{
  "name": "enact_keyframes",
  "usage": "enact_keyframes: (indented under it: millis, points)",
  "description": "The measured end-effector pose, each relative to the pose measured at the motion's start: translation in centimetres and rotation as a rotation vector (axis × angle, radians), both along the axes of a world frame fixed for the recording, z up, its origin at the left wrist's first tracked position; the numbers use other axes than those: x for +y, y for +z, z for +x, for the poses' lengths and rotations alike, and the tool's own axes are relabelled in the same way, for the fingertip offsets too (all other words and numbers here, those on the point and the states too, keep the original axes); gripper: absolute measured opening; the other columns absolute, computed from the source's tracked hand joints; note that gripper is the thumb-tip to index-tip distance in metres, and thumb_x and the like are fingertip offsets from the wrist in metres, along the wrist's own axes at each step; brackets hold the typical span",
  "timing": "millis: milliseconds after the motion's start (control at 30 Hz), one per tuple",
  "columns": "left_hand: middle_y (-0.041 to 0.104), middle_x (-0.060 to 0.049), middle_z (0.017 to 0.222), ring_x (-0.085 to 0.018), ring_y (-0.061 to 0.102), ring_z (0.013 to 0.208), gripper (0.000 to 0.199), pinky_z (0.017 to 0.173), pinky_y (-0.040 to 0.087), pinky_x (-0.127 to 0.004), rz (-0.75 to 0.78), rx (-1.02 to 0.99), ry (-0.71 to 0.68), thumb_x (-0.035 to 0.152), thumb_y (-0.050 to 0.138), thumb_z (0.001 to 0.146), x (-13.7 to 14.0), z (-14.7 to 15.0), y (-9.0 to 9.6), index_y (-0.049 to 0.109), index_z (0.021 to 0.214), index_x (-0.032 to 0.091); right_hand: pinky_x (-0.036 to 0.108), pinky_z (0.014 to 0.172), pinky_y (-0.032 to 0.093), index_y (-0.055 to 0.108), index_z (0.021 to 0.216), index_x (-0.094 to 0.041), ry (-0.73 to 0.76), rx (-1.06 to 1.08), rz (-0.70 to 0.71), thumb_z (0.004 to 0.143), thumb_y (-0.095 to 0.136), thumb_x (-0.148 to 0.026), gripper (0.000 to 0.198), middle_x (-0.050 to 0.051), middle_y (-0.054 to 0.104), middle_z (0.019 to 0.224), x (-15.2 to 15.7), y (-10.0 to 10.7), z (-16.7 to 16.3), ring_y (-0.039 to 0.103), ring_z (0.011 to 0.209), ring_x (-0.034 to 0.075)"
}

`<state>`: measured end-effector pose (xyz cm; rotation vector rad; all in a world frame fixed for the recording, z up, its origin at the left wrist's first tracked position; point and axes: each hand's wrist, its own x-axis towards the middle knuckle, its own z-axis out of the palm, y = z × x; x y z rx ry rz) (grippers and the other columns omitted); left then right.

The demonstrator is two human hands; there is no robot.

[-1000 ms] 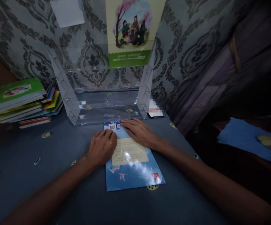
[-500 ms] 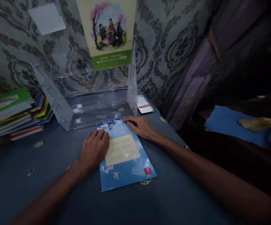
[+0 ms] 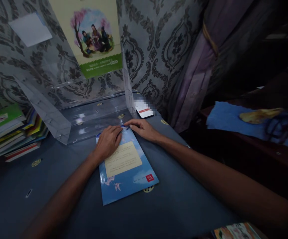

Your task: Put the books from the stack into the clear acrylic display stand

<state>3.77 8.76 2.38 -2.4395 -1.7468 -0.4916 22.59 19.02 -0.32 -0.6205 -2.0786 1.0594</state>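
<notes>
Blue tabletop [image 3: 84, 212], book [image 3: 126, 162] under left fingers [image 3: 114, 131], right fingers [image 3: 135, 122] at far edge.

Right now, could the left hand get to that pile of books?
Probably yes. The left hand rests on the blue book, and the stretch of tablecloth in front of the clear plastic stand looks like a free way over to the pile of books.
</notes>
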Motion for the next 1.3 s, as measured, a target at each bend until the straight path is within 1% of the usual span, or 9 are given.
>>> enact_keyframes:
  millis: [167,267,367,500,700,867,1000,1200,1300]
  points:
    - [0.070,-0.012,0.128,-0.025,0.064,0.116,0.032,0.104,0.050,-0.044,0.018,0.002,-0.040,0.024,0.044,0.102,-0.1,-0.2,-0.2,0.065,0.125,0.014,0.037,0.091,0.055,0.076,0.104,-0.015,-0.093,-0.016,0.036,0.090,0.051,-0.014,0.028,0.008,0.079,0.103,0.0,0.2,0.1,0.073,0.099,0.021]
    - [0.068,-0.012,0.133,-0.025,0.062,0.122,0.035,0.105,0.049,-0.046,0.006,0.012,-0.114,0.026,0.044,0.103,-0.2,-0.1,-0.1,0.064,0.130,0.016,0.035,0.091,0.055,0.076,0.101,-0.018,-0.080,-0.007,0.046,0.090,0.052,-0.013,0.027,0.006,0.079,0.102,0.1,0.1,0.2,0.073,0.098,0.019]
    - [0.063,-0.011,0.142,-0.025,0.057,0.132,0.037,0.110,0.045,-0.048,-0.030,0.020,-0.211,0.029,0.043,0.104,-0.3,0.1,-0.1,0.060,0.136,0.020,0.035,0.091,0.055,0.077,0.101,-0.018,-0.064,0.004,0.043,0.090,0.051,-0.013,0.028,0.006,0.079,0.103,0.2,-0.1,0.2,0.073,0.098,0.019]
    - [0.057,-0.012,0.149,-0.026,0.051,0.139,0.041,0.113,0.039,-0.051,-0.095,0.054,-0.235,0.036,0.041,0.106,-0.5,0.3,0.0,0.057,0.140,0.020,0.034,0.090,0.055,0.077,0.102,-0.017,-0.065,-0.009,0.045,0.088,0.051,-0.013,0.029,0.007,0.079,0.103,0.3,-0.2,0.2,0.073,0.098,0.019]
    - [0.058,-0.013,0.146,-0.027,0.052,0.138,0.045,0.112,0.039,-0.051,-0.114,0.081,-0.197,0.044,0.041,0.106,-0.7,1.0,0.4,0.057,0.139,0.019,0.033,0.088,0.055,0.077,0.101,-0.018,-0.083,-0.040,0.088,0.087,0.051,-0.012,0.031,0.005,0.079,0.101,-0.2,0.2,0.3,0.073,0.096,0.020]
    - [0.057,-0.013,0.148,-0.027,0.050,0.139,0.045,0.113,0.037,-0.050,-0.099,0.091,-0.200,0.042,0.039,0.107,-0.8,1.3,0.2,0.056,0.140,0.018,0.032,0.082,0.055,0.076,0.105,-0.015,-0.128,-0.077,0.151,0.088,0.050,-0.015,0.031,0.007,0.079,0.097,-1.0,0.6,0.5,0.073,0.090,0.020]
    - [0.058,-0.015,0.146,-0.028,0.054,0.134,0.045,0.111,0.039,-0.051,-0.083,0.065,-0.214,0.042,0.037,0.107,-0.8,1.0,0.0,0.059,0.137,0.016,0.033,0.083,0.055,0.076,0.103,-0.017,-0.117,-0.094,0.179,0.087,0.050,-0.015,0.030,0.005,0.080,0.094,-1.0,0.5,0.5,0.073,0.088,0.020]
    - [0.063,-0.014,0.139,-0.027,0.052,0.136,0.048,0.115,0.035,-0.053,-0.118,0.009,-0.378,0.044,0.032,0.108,-1.8,0.8,0.2,0.059,0.138,0.018,0.031,0.083,0.055,0.076,0.101,-0.017,-0.103,-0.077,0.193,0.086,0.051,-0.014,0.029,0.004,0.080,0.094,-0.6,0.0,0.4,0.074,0.089,0.020]
    - [0.060,-0.013,0.143,-0.028,0.050,0.139,0.049,0.118,0.030,-0.056,-0.151,0.020,-0.392,0.045,0.032,0.108,-2.4,0.9,0.4,0.057,0.140,0.019,0.031,0.081,0.055,0.076,0.100,-0.017,-0.105,-0.073,0.208,0.087,0.051,-0.015,0.029,0.005,0.080,0.094,-0.6,-0.1,0.4,0.074,0.088,0.020]
